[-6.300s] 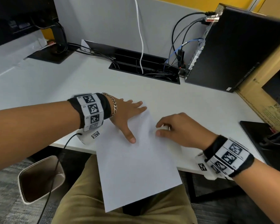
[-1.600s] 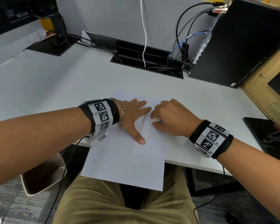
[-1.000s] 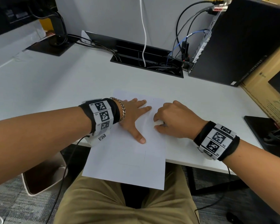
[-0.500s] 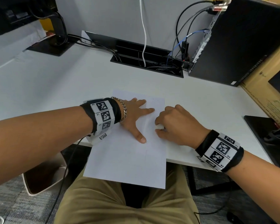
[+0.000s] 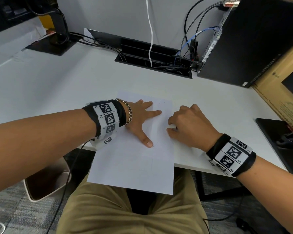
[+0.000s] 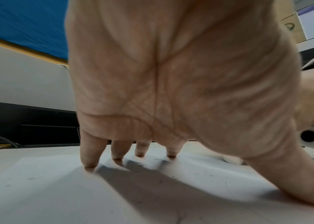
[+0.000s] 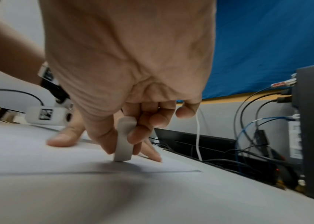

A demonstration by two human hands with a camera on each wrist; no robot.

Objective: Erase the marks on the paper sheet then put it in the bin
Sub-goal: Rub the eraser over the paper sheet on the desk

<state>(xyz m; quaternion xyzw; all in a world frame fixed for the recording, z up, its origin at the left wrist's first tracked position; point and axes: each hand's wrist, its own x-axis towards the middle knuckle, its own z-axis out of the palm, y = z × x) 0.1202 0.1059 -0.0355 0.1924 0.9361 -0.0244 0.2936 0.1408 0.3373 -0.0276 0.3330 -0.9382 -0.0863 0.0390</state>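
A white paper sheet [image 5: 134,162] lies on the desk [image 5: 61,85], its near half hanging over the front edge above my lap. Faint pencil lines [image 5: 153,159] cross it. My left hand [image 5: 142,119] lies flat on the sheet with fingers spread, fingertips [image 6: 90,164] and thumb pressing it down. My right hand [image 5: 188,125] rests at the sheet's right edge and pinches a white eraser [image 7: 124,139] between thumb and fingers, its lower end touching the paper [image 7: 56,163]. The bin [image 5: 46,184] stands on the floor at my left, partly hidden by my left arm.
A black computer tower [image 5: 254,41] with several cables stands at the back right, beside a cable tray opening [image 5: 152,59]. A monitor stand [image 5: 56,43] is at the back left. A cardboard box [image 5: 281,92] and a black pad [image 5: 277,139] lie at the right.
The sheet has turned from skewed to nearly square and slid further onto the desk. In the last second my right hand with the eraser has drifted right and toward me; the left hand stays pressed.
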